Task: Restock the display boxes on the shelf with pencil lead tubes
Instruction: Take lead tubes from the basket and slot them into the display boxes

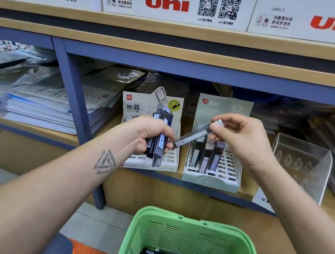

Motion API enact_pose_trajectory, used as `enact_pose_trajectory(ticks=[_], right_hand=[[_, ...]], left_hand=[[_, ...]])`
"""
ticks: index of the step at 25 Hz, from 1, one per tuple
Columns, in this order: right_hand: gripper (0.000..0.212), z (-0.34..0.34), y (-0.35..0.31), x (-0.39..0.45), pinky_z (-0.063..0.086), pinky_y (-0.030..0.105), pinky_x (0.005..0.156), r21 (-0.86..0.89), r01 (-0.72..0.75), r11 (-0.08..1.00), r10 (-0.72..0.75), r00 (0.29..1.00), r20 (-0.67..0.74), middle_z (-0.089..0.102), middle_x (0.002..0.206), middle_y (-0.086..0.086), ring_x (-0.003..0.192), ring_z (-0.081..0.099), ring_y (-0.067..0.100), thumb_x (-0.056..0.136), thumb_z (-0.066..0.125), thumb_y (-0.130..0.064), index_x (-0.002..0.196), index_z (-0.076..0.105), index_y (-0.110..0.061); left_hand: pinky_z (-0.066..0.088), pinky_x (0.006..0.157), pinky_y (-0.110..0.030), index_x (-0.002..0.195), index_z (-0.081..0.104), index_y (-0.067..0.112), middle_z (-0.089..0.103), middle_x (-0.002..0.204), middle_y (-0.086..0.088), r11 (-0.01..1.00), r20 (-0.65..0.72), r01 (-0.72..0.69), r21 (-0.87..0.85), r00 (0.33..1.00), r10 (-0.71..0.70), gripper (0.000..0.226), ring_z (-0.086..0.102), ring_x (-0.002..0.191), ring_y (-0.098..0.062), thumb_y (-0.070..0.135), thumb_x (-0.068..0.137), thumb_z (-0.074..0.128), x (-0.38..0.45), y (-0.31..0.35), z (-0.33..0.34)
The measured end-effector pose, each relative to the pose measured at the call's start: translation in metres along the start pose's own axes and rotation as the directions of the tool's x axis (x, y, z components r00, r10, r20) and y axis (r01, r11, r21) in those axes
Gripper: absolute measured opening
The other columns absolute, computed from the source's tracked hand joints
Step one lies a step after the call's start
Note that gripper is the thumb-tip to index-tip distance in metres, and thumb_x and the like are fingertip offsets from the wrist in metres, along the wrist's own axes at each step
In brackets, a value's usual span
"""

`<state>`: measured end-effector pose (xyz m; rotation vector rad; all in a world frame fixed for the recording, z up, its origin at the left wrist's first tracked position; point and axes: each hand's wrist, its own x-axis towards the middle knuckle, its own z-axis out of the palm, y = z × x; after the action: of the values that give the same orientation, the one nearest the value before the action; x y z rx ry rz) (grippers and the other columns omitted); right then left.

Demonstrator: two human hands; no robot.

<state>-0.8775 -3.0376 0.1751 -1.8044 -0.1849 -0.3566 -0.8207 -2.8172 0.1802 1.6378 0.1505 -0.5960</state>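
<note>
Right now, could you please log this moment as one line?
left hand: grips lead tubes | right hand: pinches single tube | green basket: stocked

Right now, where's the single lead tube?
In the head view, right of centre: the right hand pinches the tube slantwise above the 0.7 box, its lower end by the left hand's bundle.

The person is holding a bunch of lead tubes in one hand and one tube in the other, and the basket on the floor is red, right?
Not quite. The head view shows the basket is green, not red. The left hand does hold a bunch of tubes, the right hand one tube.
</note>
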Motion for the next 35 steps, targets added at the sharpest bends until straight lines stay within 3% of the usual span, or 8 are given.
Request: enact_pose_trajectory(ticks=[5,8,10,16,20,23,25,35], right_hand=[[0.014,-0.005,0.004,0.003,0.056,0.028,0.067,-0.272,-0.016,0.962,0.028,0.999,0.041,0.073,0.082,0.01,0.069,0.074,0.015,0.096,0.065,-0.003,0.101,0.058,-0.014],[0.01,0.001,0.007,0.001,0.053,0.022,0.071,-0.518,0.103,0.849,-0.079,0.995,0.068,0.071,0.085,-0.003,0.078,0.069,0.009,0.091,0.074,-0.016,0.095,0.067,-0.021],[0.01,0.006,0.009,-0.001,0.052,0.026,0.074,-0.601,0.142,0.786,-0.127,0.99,0.067,0.07,0.085,-0.007,0.081,0.066,0.008,0.088,0.078,-0.022,0.096,0.073,-0.023],[0.013,0.006,0.011,0.001,0.057,0.041,0.081,-0.665,0.165,0.729,-0.147,0.986,0.084,0.072,0.091,-0.004,0.086,0.066,0.014,0.088,0.078,-0.022,0.101,0.075,-0.022],[0.017,0.011,0.017,0.0,0.055,0.037,0.081,-0.693,0.181,0.697,-0.139,0.983,0.116,0.068,0.087,-0.007,0.087,0.065,0.016,0.086,0.08,-0.022,0.101,0.072,-0.022],[0.01,0.016,0.021,-0.002,0.045,0.034,0.077,-0.774,0.282,0.567,-0.218,0.958,0.189,0.063,0.083,-0.007,0.085,0.058,0.019,0.088,0.078,-0.024,0.096,0.076,-0.02],[0.01,0.017,0.023,0.0,0.045,0.037,0.079,-0.8,0.327,0.503,-0.262,0.94,0.219,0.07,0.094,-0.003,0.092,0.058,0.022,0.091,0.074,-0.022,0.099,0.08,-0.019],[0.024,0.015,0.028,0.0,0.051,0.045,0.086,-0.79,0.311,0.529,-0.246,0.947,0.208,0.07,0.107,-0.001,0.102,0.06,0.024,0.095,0.064,-0.009,0.115,0.077,-0.016]], left_hand=[[0.054,0.05,-0.024,0.084,0.061,-0.008,0.06,0.094,-0.024,0.998,-0.005,-0.027,0.056,1.0,0.028,0.008,0.057,0.049,-0.017,-0.006,0.091,0.057,0.005,-0.003,0.012],[0.054,0.052,-0.025,0.08,0.062,-0.008,0.06,0.093,-0.025,0.997,0.005,-0.039,0.061,0.999,0.039,0.008,0.056,0.054,-0.019,-0.007,0.088,0.059,0.003,-0.004,0.013],[0.054,0.053,-0.026,0.08,0.062,-0.009,0.061,0.089,-0.025,0.997,-0.001,-0.043,0.063,0.999,0.043,0.007,0.057,0.053,-0.019,-0.009,0.087,0.06,0.004,-0.005,0.013],[0.055,0.05,-0.026,0.084,0.062,-0.007,0.065,0.075,-0.02,0.998,0.032,-0.02,0.054,0.999,0.018,0.004,0.06,0.049,-0.018,-0.009,0.087,0.062,0.004,-0.009,0.012],[0.056,0.05,-0.027,0.082,0.06,-0.005,0.065,0.069,-0.019,1.0,0.055,-0.017,0.023,0.998,0.016,0.008,0.061,0.049,-0.019,-0.01,0.087,0.061,0.002,-0.01,0.013],[0.056,0.051,-0.027,0.082,0.061,-0.005,0.064,0.072,-0.019,1.0,0.065,-0.019,0.024,0.998,0.018,0.007,0.061,0.05,-0.019,-0.01,0.088,0.061,0.001,-0.011,0.014],[0.057,0.052,-0.027,0.083,0.061,-0.005,0.064,0.073,-0.019,0.999,0.061,-0.019,0.027,0.998,0.018,0.007,0.061,0.05,-0.019,-0.01,0.088,0.061,0.0,-0.011,0.014],[0.056,0.053,-0.029,0.083,0.058,-0.001,0.062,0.066,-0.016,1.0,0.111,-0.027,0.016,0.993,0.025,0.01,0.061,0.053,-0.02,-0.009,0.086,0.064,-0.003,-0.011,0.016]])
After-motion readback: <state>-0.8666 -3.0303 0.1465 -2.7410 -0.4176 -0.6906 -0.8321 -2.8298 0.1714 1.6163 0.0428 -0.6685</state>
